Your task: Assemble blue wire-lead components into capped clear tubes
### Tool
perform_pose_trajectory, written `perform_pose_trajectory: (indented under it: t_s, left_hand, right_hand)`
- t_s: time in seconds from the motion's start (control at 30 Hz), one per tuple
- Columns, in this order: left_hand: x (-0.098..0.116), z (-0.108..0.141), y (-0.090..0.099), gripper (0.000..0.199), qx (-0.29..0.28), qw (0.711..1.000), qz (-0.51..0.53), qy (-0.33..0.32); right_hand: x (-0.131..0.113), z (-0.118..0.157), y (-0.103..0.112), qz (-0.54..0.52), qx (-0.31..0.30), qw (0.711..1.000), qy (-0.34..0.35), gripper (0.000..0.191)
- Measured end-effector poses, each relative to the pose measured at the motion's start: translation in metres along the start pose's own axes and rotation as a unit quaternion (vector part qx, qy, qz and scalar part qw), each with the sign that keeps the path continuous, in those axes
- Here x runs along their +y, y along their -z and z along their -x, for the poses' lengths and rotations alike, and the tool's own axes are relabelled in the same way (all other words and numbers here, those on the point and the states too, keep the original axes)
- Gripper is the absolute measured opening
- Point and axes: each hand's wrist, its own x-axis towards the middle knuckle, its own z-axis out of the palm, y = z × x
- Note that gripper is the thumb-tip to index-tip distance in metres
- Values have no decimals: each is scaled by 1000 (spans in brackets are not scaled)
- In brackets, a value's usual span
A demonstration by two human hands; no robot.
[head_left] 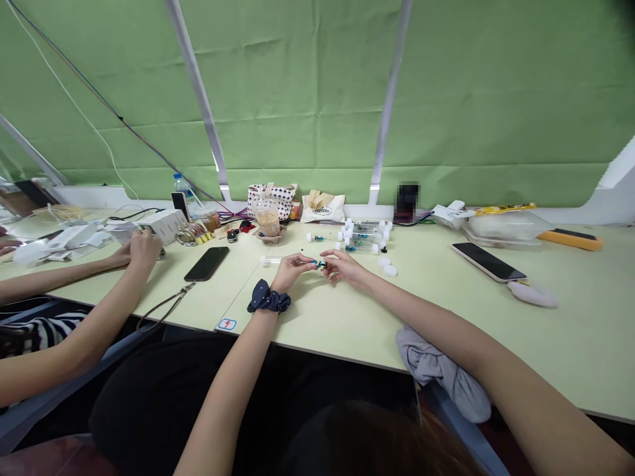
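Note:
My left hand (290, 272), a dark dotted scrunchie (268, 297) on its wrist, pinches a small blue-and-black part (320, 264) above the table. From the other side, the fingertips of my right hand (344, 268) close on the dark end of the same part. Its exact kind is too small to make out. A clear tube (270, 262) lies just left of my left hand, partly behind it. Beyond my right hand is a group of clear tubes with white caps (364, 236), with blue pieces inside. Two white round caps (390, 271) lie nearer, right of that group.
A dark phone (207, 264) and a strap lie left; another phone (489, 262) lies right. A drink cup (268, 221) and pouch (323, 207) stand behind. At left, a co-worker's hands (145, 250) are beside white boxes (166, 225). A grey cloth (441, 373) hangs at the front edge.

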Motion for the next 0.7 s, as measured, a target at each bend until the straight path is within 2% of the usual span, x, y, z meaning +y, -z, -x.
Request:
perform_pose_trajectory:
  t_s: [0.1, 0.23, 0.47, 0.63, 0.7]
  left_hand:
    - [-1, 0, 1, 31, -2, 1000, 8, -2]
    - [-3, -1, 2, 30, -10, 1000, 6, -2]
    - [-5, -2, 3, 29, -4, 1000, -18, -12]
    - [-5, -2, 4, 28, 0, 1000, -25, -14]
    - [-6, -2, 4, 28, -2, 1000, -24, -15]
  right_hand:
    - [0, 0, 0, -9, 8, 1000, 8, 27]
    - [1, 0, 2, -23, 2, 999, 43, 38]
    - [5, -3, 2, -2, 10, 1000, 6, 31]
    - [5, -4, 4, -24, 9, 998, 57, 43]
    - [5, -5, 5, -26, 5, 998, 56, 42]
